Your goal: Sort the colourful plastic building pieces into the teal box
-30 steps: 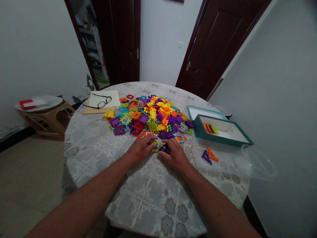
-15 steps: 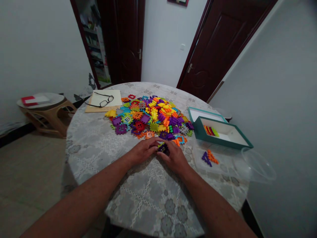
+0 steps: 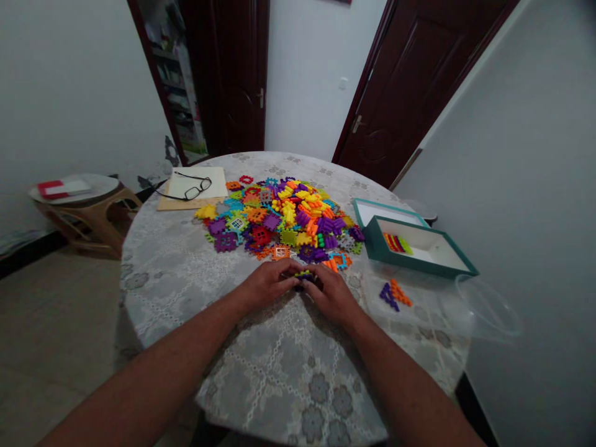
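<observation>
Between both hands are dark purple and yellow-green building pieces (image 3: 304, 275), partly hidden by the fingers. My left hand (image 3: 270, 282) is closed on their left side, thumb nearest me. From the right, my right hand (image 3: 331, 293) grips them too, with its thumb in front. Whether the pieces are fully joined I cannot tell. Just beyond the fingers spreads a heap of plastic building pieces (image 3: 288, 238) in many colours, with notched square panels and knobbly sticks. An orange window panel (image 3: 280, 252) lies at the heap's near edge.
Right of the heap stands a green box (image 3: 419, 265) holding several coloured sticks, its lid (image 3: 388, 212) behind it. A clear plastic container (image 3: 433, 310) lies nearer, by purple (image 3: 388, 297) and orange sticks (image 3: 400, 292). Glasses (image 3: 192, 192) rest on paper at the far left.
The pieces between my hands have been tilted, so more yellow-green edge and less of the purple face shows. Both hands stay closed around them. The view has shifted slightly.
</observation>
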The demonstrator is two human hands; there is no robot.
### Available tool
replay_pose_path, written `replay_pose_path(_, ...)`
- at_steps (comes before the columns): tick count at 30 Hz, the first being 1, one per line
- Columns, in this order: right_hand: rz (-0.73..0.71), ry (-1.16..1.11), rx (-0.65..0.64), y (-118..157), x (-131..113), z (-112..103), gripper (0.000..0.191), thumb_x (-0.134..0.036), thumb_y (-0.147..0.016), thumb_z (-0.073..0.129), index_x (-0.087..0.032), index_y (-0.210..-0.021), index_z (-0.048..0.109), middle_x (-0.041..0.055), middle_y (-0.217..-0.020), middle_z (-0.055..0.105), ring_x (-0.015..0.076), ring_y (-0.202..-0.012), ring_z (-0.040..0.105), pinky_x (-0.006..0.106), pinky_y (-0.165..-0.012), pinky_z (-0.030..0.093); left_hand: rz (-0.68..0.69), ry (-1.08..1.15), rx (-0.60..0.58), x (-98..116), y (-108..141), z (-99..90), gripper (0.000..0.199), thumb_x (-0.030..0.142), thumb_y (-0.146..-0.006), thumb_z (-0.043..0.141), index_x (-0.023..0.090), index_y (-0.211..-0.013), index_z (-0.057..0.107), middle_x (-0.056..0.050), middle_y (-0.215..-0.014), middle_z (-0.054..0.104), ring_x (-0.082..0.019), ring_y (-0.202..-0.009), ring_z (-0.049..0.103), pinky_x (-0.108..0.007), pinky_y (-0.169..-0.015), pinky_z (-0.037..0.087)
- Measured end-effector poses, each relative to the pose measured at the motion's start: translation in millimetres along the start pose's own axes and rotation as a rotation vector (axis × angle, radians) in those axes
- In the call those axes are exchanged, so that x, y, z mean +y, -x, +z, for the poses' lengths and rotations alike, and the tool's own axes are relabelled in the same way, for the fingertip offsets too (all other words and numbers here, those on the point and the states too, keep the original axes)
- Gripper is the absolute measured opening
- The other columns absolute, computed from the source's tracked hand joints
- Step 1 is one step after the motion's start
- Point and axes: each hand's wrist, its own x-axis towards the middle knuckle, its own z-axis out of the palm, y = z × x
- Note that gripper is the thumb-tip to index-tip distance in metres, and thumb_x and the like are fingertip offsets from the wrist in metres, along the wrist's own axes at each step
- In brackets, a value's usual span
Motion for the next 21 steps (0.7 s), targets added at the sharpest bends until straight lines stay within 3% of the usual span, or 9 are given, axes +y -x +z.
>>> replay_pose_path(4,0.101,-0.102,-0.035,-1,5,-10,0.01,-0.023,-0.1,0.062,-0.022,-0.102,0.072,0.0009,-0.09,0.071,0.018,-0.083,0.063,0.029,-0.075,0.046,0.173,-0.336,0.211,-10,-3,-3.0,0.026,0.027,-0.101,0.064,0.02,-0.125,0.071,-0.012,-0.126,0.076,-0.026,-0.118,0.07,-0.045,-0.105,0.056)
replay_pose_path(7,0.134,-0.123,-0.079,0,7,-16,0.007,-0.021,-0.096,0.064,-0.022,-0.095,0.07,-0.0003,-0.083,0.069,0.0168,-0.075,0.059,0.028,-0.068,0.042,0.267,-0.576,0.176,-21,-9,0.3,0.033,0.024,-0.101,0.064,0.02,-0.134,0.068,-0.014,-0.134,0.074,-0.03,-0.129,0.064,-0.054,-0.116,0.048)
replay_pose_path(11,0.124,-0.143,-0.087,0,11,-18,0.011,-0.02,-0.094,0.064,-0.022,-0.101,0.072,0.0012,-0.088,0.072,0.0178,-0.08,0.062,0.029,-0.071,0.044,0.211,-0.749,0.126,-28,-15,7.7,0.041,0.02,-0.097,0.068,0.02,-0.138,0.066,-0.015,-0.14,0.069,-0.034,-0.131,0.06,-0.058,-0.117,0.045)
replay_pose_path(14,0.115,-0.186,-0.078,1,14,-17,0.019,-0.02,-0.093,0.063,-0.023,-0.11,0.072,0.0016,-0.093,0.074,0.0185,-0.083,0.065,0.03,-0.074,0.047,0.188,-0.71,0.124,-23,-16,7.4,0.045,0.02,-0.093,0.073,0.02,-0.137,0.065,-0.016,-0.136,0.068,-0.034,-0.128,0.059,-0.058,-0.115,0.045)
replay_pose_path(21,0.168,-0.162,-0.016,-1,17,-13,0.009,-0.024,-0.094,0.065,-0.022,-0.097,0.073,0.0004,-0.086,0.071,0.017,-0.079,0.063,0.027,-0.07,0.045,0.185,-0.395,0.176,-2,-9,2.1,0.039,0.012,-0.093,0.063,0.023,-0.13,0.066,-0.009,-0.121,0.063,-0.025,-0.117,0.062,-0.041,-0.103,0.054)
